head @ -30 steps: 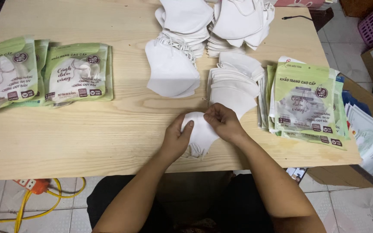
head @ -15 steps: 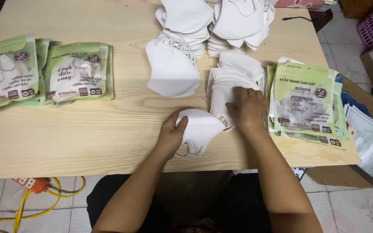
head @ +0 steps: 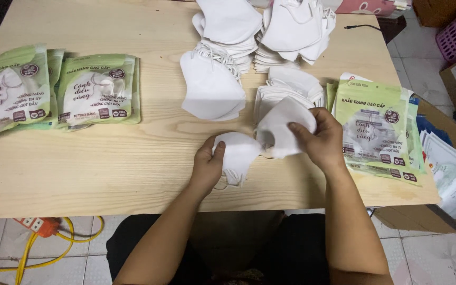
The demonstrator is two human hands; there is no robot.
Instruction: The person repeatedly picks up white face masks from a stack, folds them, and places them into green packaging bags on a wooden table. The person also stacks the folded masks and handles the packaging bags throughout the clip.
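Your left hand (head: pixel 207 163) pinned one white folded fabric mask (head: pixel 237 153) on the pale wooden table (head: pixel 106 158); your right hand (head: pixel 320 138) pinched a second mask (head: pixel 283 129) just beside it. Sealed green pouches (head: pixel 97 89) lay left; white stacks (head: pixel 259 31) remained unpacked.

Just beside the right hand (head: pixel 320 140), on its outer side and touching the fingers' back edge, lies a stack of flat green pouches (head: pixel 378 129), rectangular, pale green with a clear window showing white inside and small dark round and square marks. Beyond that stack, farther right of the same hand and past the table edge, sits a loose pile of clear empty sleeves (head: pixel 452 174) with white and green edges. Well apart to the left of the left hand (head: pixel 209 163) lie two more green pouch stacks (head: pixel 98 89), side by side and overlapping, each also windowed.
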